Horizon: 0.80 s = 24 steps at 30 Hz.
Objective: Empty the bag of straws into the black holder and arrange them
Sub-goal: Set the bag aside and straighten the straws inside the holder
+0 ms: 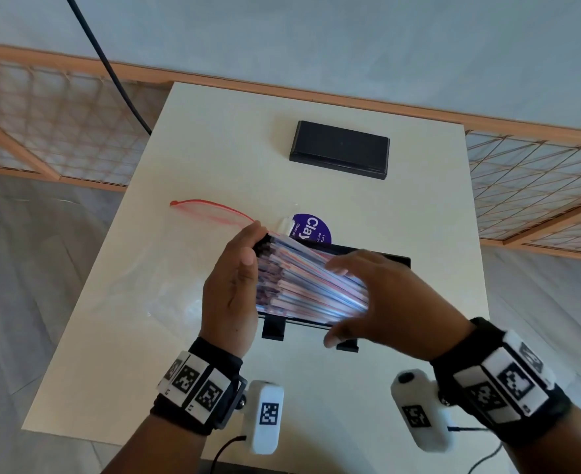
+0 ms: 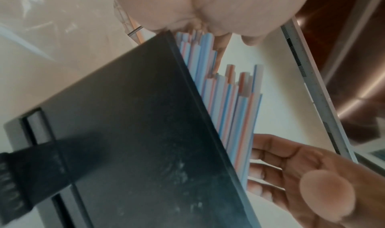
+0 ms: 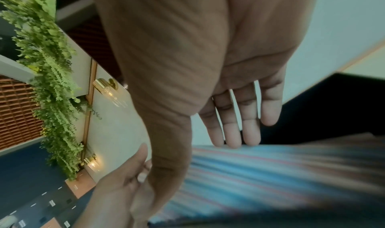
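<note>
A heap of striped blue, red and white straws (image 1: pixel 313 285) lies lengthwise in the black holder (image 1: pixel 396 260) at the table's middle. My left hand (image 1: pixel 236 285) stands upright with its palm flat against the straws' left ends. My right hand (image 1: pixel 378 295) hovers over their right part, fingers spread and straight, thumb near the holder's front edge. The left wrist view shows the holder's dark wall (image 2: pixel 135 132), uneven straw ends (image 2: pixel 231 103) and the right hand (image 2: pixel 291 174) beyond. In the right wrist view, straight fingers (image 3: pixel 235 129) reach over the blurred straws (image 3: pixel 270 182).
The clear bag (image 1: pixel 176 254) with a red zip lies flat on the table, left of the holder. A black lid (image 1: pixel 340 148) rests at the table's (image 1: pixel 213 388) far side. A purple round label (image 1: pixel 313 229) shows behind the holder. Wooden lattice railings flank the table.
</note>
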Each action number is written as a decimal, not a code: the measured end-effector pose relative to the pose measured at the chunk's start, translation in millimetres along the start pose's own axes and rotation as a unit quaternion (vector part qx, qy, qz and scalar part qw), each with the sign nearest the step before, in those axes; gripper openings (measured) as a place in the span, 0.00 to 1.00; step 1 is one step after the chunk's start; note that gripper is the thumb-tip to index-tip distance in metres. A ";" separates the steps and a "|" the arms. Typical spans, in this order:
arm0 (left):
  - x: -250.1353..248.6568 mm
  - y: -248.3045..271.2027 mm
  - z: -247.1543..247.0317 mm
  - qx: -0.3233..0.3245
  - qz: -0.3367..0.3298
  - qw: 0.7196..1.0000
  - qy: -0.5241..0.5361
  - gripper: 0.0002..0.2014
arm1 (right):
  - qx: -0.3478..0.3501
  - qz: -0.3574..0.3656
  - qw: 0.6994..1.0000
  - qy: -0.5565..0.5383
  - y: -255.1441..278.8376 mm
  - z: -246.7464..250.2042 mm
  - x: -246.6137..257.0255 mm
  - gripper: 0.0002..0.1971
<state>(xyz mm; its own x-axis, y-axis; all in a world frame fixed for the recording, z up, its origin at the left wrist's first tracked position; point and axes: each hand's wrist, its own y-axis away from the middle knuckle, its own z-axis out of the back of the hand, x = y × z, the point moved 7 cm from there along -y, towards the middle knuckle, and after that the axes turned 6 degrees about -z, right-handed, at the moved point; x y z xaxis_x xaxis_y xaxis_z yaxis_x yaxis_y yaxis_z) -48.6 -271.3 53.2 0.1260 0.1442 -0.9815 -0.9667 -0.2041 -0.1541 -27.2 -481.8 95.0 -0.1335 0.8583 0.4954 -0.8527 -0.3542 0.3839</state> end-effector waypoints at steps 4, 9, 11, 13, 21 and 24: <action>-4.2 2.3 -5.0 -0.004 -0.020 1.000 -0.011 0.39 | 0.018 0.019 1.000 -0.009 -0.3 -20.3 4.3 0.56; -13.1 3.4 -8.1 -0.004 -0.033 0.999 -0.011 0.38 | 0.018 0.031 0.999 -0.012 -11.0 -33.3 11.5 0.57; -13.5 4.2 -7.9 -0.009 -0.029 1.000 -0.009 0.38 | 0.026 0.030 0.999 -0.019 -16.2 -36.8 13.8 0.57; -13.7 4.7 -7.8 -0.011 -0.029 0.999 -0.013 0.39 | 0.034 0.025 0.999 -0.031 -21.6 -36.7 15.4 0.56; -12.6 4.6 -9.1 -0.001 -0.031 0.999 -0.041 0.42 | 0.072 0.026 0.997 -0.016 -35.7 -35.3 19.5 0.51; -13.0 4.8 -8.8 0.001 -0.029 0.999 -0.039 0.44 | 0.082 0.014 0.996 -0.018 -35.3 -36.3 20.0 0.50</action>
<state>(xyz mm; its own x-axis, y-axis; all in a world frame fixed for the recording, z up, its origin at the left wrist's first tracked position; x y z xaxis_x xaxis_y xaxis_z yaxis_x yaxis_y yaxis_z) -53.0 -282.7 64.2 0.1643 0.2316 -0.9588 -0.9588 -0.1909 -0.2104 -18.0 -438.7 63.1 -0.1352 0.8341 0.5348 -0.7551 -0.4362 0.4895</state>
